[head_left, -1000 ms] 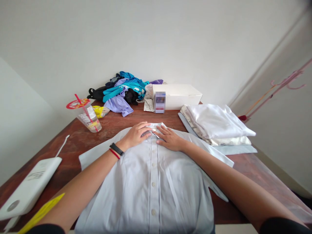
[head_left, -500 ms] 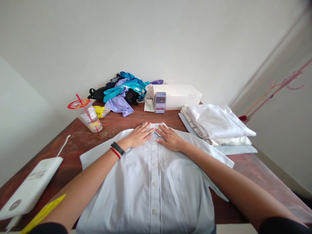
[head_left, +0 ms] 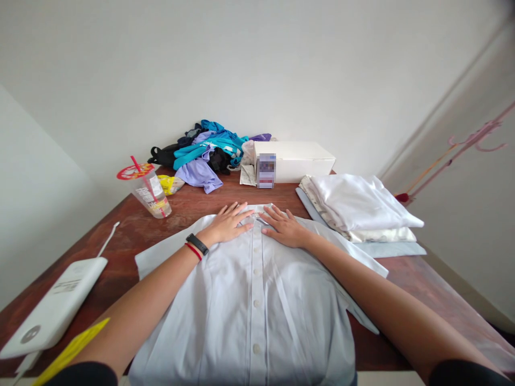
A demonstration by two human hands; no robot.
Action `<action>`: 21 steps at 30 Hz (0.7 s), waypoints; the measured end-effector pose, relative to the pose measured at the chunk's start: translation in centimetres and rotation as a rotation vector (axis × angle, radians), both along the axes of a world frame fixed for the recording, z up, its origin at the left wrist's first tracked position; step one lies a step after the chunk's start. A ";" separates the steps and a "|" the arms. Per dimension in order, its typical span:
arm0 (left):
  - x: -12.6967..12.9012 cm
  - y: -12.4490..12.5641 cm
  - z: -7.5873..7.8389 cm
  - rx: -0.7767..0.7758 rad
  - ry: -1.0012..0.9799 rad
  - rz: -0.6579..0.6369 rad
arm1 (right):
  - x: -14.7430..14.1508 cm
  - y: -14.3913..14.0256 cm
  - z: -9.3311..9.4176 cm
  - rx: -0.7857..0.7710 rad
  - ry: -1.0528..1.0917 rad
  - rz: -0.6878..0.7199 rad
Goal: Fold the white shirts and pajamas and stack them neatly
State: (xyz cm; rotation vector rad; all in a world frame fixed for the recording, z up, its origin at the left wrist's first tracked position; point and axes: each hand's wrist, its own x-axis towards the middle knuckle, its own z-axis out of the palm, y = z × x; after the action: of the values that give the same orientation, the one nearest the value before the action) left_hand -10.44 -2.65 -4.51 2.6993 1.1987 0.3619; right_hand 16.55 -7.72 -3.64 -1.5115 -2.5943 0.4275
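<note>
Clutter ringed a wooden surface (head_left: pixel 193 206) where one pale blue button-up shirt (head_left: pixel 249 300) lay flat, front side up, collar pointing away from the person. At the far edge, against the wall, sat one heap of crumpled clothes (head_left: pixel 205 153) in teal, lilac and black. Just right of the heap stood one white cardboard box (head_left: pixel 295 160), with a small blurred carton (head_left: pixel 266 170) in front of it. One stack of folded garments (head_left: pixel 358 212), white on top and pale blue at the bottom, rested to the right of the shirt, near its sleeve. To the left stood one clear plastic cup (head_left: pixel 151 193) with a red lid and straw, and a yellow wrapper (head_left: pixel 171 183) lay just behind it. One white flat device (head_left: pixel 54 308) with a cable lay at the near left edge, beside a yellow strip (head_left: pixel 68 351). Nothing lay between the hands and the shirt.

Both arms reached forward across the shirt. The left hand (head_left: pixel 226 224) pressed palm down just left of the button line, below the collar, fingers spread and flat; its wrist wore one black band and one red string. The right hand (head_left: pixel 285 229) mirrored it just right of the button line, palm down, fingers spread. Neither grip closed on anything; both hands lay flat and apart on the fabric, fingertips near each other.
</note>
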 end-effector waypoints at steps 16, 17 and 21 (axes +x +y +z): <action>0.3 -0.3 0.0 0.049 -0.023 0.101 | -0.1 -0.1 0.2 -0.017 -0.008 -0.010; 0.2 -0.3 -0.1 0.030 -0.016 0.122 | -0.1 -0.1 0.2 -0.018 -0.007 -0.010; 0.2 0.1 -0.6 -0.011 -0.020 0.160 | -0.1 -0.1 0.2 -0.023 -0.011 -0.012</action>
State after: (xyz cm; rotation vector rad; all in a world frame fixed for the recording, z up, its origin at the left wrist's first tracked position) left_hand -10.26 -2.54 -5.12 2.5910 1.4114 0.4003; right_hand 16.47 -7.83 -3.46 -1.5402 -2.5966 0.4509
